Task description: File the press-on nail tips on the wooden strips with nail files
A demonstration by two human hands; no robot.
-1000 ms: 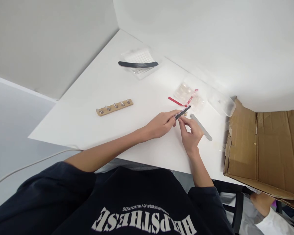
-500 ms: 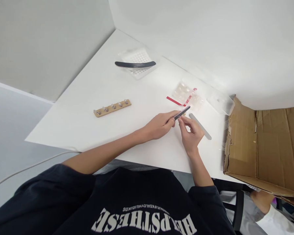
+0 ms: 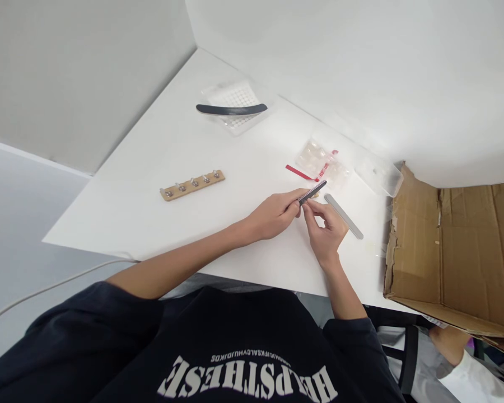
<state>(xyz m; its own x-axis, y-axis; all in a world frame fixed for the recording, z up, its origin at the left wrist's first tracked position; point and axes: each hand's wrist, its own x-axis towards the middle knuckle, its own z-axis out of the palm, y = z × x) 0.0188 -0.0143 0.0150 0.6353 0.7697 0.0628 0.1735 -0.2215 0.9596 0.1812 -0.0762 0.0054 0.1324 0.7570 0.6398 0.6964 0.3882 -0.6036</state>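
My left hand (image 3: 275, 214) is closed on a thin dark nail file (image 3: 313, 192) that points up and to the right over the white table (image 3: 159, 151). My right hand (image 3: 326, 226) sits just to its right, with thumb and forefinger pinched right under the file. What they pinch is too small to make out. A grey nail file (image 3: 343, 216) lies flat on the table just right of my right hand.
A wooden strip with several small pegs (image 3: 192, 184) lies to the left. A curved black file (image 3: 231, 108) rests on a clear tray at the back. Clear bags with a red strip (image 3: 319, 161) and a clear box (image 3: 380, 174) sit behind my hands. An open cardboard box (image 3: 449, 252) stands at the right.
My hands have stayed together at the same spot, and the right fingertips have shifted slightly along the file. The view has drifted a little.
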